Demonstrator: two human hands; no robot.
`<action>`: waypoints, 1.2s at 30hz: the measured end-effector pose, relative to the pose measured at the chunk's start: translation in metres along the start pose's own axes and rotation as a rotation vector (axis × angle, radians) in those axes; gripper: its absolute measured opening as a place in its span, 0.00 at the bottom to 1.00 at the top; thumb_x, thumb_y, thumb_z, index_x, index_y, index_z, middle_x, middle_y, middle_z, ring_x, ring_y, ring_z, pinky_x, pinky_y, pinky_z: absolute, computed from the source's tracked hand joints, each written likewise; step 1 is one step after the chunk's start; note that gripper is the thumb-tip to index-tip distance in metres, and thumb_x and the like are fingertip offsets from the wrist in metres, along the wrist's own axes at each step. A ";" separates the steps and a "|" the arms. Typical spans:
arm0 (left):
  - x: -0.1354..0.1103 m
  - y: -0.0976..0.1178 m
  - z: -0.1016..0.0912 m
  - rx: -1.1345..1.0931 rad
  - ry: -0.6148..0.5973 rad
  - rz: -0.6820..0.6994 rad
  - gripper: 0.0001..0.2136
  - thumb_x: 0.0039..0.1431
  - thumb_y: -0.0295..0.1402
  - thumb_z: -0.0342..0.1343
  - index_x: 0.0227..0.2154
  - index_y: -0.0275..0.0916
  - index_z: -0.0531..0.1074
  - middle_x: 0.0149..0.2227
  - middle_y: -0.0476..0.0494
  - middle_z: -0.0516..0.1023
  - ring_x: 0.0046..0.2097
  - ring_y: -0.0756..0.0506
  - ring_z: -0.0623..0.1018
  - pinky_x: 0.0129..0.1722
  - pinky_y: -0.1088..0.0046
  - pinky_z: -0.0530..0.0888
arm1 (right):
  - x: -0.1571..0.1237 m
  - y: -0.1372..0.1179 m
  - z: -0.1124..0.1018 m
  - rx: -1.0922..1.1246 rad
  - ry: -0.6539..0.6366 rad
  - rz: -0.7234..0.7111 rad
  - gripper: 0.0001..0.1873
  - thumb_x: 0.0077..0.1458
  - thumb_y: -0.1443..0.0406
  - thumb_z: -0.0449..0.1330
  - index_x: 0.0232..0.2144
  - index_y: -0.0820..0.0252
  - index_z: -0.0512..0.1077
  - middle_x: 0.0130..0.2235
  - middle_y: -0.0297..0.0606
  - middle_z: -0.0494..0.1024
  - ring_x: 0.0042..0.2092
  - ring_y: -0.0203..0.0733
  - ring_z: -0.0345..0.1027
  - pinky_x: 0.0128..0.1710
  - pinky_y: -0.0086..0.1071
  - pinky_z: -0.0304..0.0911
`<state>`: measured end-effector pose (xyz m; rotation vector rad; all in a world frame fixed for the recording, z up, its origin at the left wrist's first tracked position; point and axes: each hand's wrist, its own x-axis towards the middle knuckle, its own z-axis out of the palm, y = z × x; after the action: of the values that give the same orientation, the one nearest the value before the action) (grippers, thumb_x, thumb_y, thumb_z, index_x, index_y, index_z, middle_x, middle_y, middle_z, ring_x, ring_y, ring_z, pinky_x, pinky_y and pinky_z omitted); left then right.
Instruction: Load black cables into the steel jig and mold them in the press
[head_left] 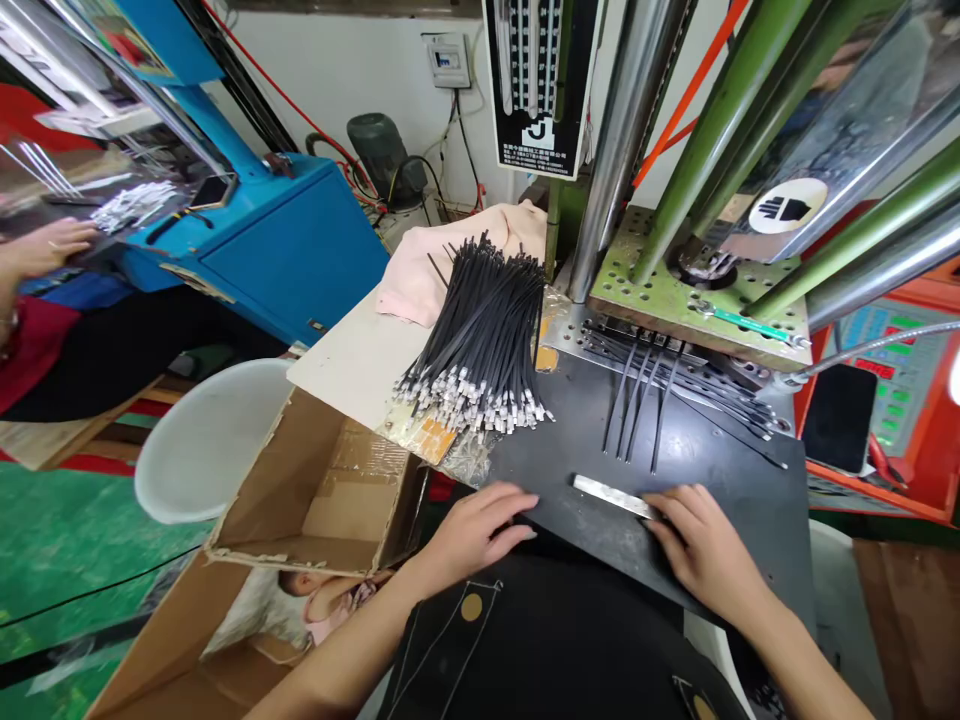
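My right hand [697, 545] pinches the right end of a short, flat metal bar [609, 496] on the black worktop [570, 440]. My left hand [480, 525] is at the worktop's front edge, its thumb and fingers apart and holding nothing. Ahead of it lies a big bundle of thin black strips [484, 320] with silvery ends toward me. Several separate black strips [637, 405] stick out from under the green press plate [697, 290], side by side. More strips [720, 400] lie in a loose pile at the press's foot.
A cardboard box [255, 470] stands left of the worktop, near a white round stool [214, 440]. Partly hidden below the box is a person [322, 610]. Another person's hand [56, 245] is at the blue machine [285, 250]. A green wrench [750, 322] rests on the press.
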<state>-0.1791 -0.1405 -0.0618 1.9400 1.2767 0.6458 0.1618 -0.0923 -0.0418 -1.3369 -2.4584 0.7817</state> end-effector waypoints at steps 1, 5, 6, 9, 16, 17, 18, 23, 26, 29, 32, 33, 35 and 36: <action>0.011 0.005 0.001 0.088 0.025 0.053 0.18 0.66 0.40 0.52 0.54 0.36 0.70 0.50 0.34 0.75 0.50 0.42 0.76 0.49 0.67 0.75 | 0.016 -0.011 -0.001 0.060 -0.063 -0.027 0.12 0.65 0.62 0.52 0.44 0.60 0.73 0.39 0.43 0.74 0.41 0.45 0.66 0.42 0.39 0.65; 0.046 0.012 0.012 0.324 -0.011 0.140 0.14 0.67 0.34 0.51 0.52 0.38 0.72 0.47 0.39 0.77 0.46 0.41 0.77 0.47 0.62 0.76 | 0.114 -0.043 0.002 0.322 -0.147 0.026 0.12 0.65 0.63 0.52 0.37 0.59 0.75 0.37 0.38 0.78 0.39 0.41 0.70 0.43 0.34 0.64; 0.050 0.012 0.013 0.329 -0.015 0.157 0.12 0.67 0.33 0.51 0.50 0.39 0.73 0.45 0.41 0.77 0.44 0.43 0.77 0.46 0.63 0.77 | 0.140 -0.048 0.004 0.363 -0.133 0.096 0.12 0.64 0.64 0.53 0.34 0.60 0.75 0.35 0.37 0.78 0.37 0.39 0.70 0.41 0.33 0.64; 0.047 0.009 -0.001 0.294 0.028 0.178 0.11 0.66 0.33 0.53 0.49 0.39 0.73 0.46 0.42 0.77 0.45 0.44 0.77 0.45 0.66 0.76 | 0.200 -0.061 0.012 0.364 -0.090 0.259 0.13 0.62 0.66 0.54 0.26 0.61 0.73 0.27 0.33 0.76 0.30 0.36 0.68 0.35 0.30 0.61; 0.037 -0.002 -0.085 0.586 0.435 0.000 0.07 0.62 0.27 0.56 0.41 0.38 0.76 0.47 0.36 0.71 0.49 0.40 0.71 0.48 0.60 0.70 | 0.217 -0.094 0.028 0.155 -0.028 -0.020 0.10 0.57 0.75 0.55 0.38 0.62 0.73 0.38 0.39 0.75 0.42 0.41 0.68 0.46 0.33 0.63; 0.041 -0.004 -0.089 0.662 0.403 -0.003 0.09 0.62 0.27 0.56 0.43 0.38 0.76 0.50 0.34 0.69 0.51 0.38 0.70 0.49 0.58 0.69 | 0.212 -0.094 0.031 0.121 -0.021 -0.075 0.12 0.57 0.76 0.53 0.40 0.63 0.72 0.41 0.42 0.74 0.45 0.42 0.68 0.48 0.34 0.63; 0.045 -0.006 -0.091 0.725 0.351 0.007 0.11 0.61 0.26 0.55 0.46 0.39 0.75 0.54 0.33 0.67 0.52 0.37 0.69 0.50 0.56 0.67 | 0.206 -0.093 0.033 0.096 -0.016 -0.120 0.14 0.57 0.76 0.51 0.42 0.64 0.72 0.43 0.44 0.72 0.47 0.44 0.67 0.50 0.36 0.64; 0.067 -0.018 -0.086 0.884 0.146 0.148 0.13 0.61 0.25 0.52 0.46 0.41 0.76 0.60 0.39 0.67 0.54 0.35 0.66 0.50 0.54 0.65 | 0.181 -0.076 0.036 0.094 0.046 -0.192 0.14 0.58 0.76 0.50 0.44 0.62 0.70 0.43 0.45 0.70 0.48 0.46 0.66 0.52 0.41 0.66; 0.072 -0.019 -0.091 0.827 0.194 0.252 0.09 0.61 0.26 0.54 0.41 0.41 0.77 0.50 0.43 0.76 0.50 0.39 0.70 0.47 0.58 0.67 | 0.175 -0.079 0.038 0.061 0.037 -0.229 0.15 0.58 0.75 0.53 0.47 0.62 0.68 0.46 0.46 0.69 0.50 0.48 0.65 0.53 0.43 0.66; 0.066 -0.013 -0.102 0.727 0.355 0.329 0.08 0.61 0.26 0.56 0.42 0.40 0.75 0.44 0.45 0.80 0.47 0.43 0.74 0.47 0.62 0.71 | 0.176 -0.092 0.045 -0.056 -0.020 -0.240 0.16 0.57 0.71 0.61 0.48 0.64 0.66 0.48 0.49 0.68 0.50 0.51 0.64 0.51 0.45 0.67; 0.046 -0.005 -0.112 0.642 0.479 0.290 0.08 0.60 0.26 0.57 0.42 0.39 0.74 0.42 0.45 0.80 0.45 0.47 0.77 0.51 0.67 0.73 | 0.180 -0.103 0.051 -0.166 -0.032 -0.204 0.17 0.55 0.65 0.66 0.45 0.64 0.67 0.47 0.50 0.69 0.48 0.52 0.64 0.47 0.45 0.67; 0.037 -0.004 -0.115 0.651 0.493 0.230 0.08 0.61 0.26 0.56 0.42 0.40 0.73 0.40 0.45 0.81 0.44 0.47 0.78 0.50 0.68 0.74 | 0.181 -0.104 0.052 -0.183 -0.027 -0.183 0.17 0.55 0.64 0.66 0.44 0.64 0.67 0.46 0.49 0.69 0.47 0.53 0.65 0.46 0.45 0.67; 0.015 -0.006 -0.118 0.730 0.440 0.033 0.10 0.62 0.29 0.53 0.46 0.39 0.73 0.38 0.45 0.80 0.40 0.46 0.79 0.43 0.70 0.75 | 0.184 -0.105 0.052 -0.165 -0.020 -0.116 0.18 0.55 0.61 0.66 0.43 0.63 0.67 0.44 0.48 0.70 0.45 0.52 0.66 0.45 0.43 0.66; 0.002 -0.008 -0.119 0.782 0.366 -0.094 0.13 0.63 0.29 0.52 0.48 0.39 0.72 0.37 0.45 0.80 0.37 0.45 0.79 0.38 0.71 0.75 | 0.184 -0.105 0.052 -0.129 -0.033 -0.069 0.15 0.57 0.60 0.65 0.42 0.63 0.68 0.43 0.47 0.71 0.44 0.50 0.66 0.44 0.42 0.66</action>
<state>-0.2698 -0.1018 0.0052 2.4147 2.0619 0.5036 -0.0377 -0.0030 -0.0348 -1.2839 -2.6054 0.6437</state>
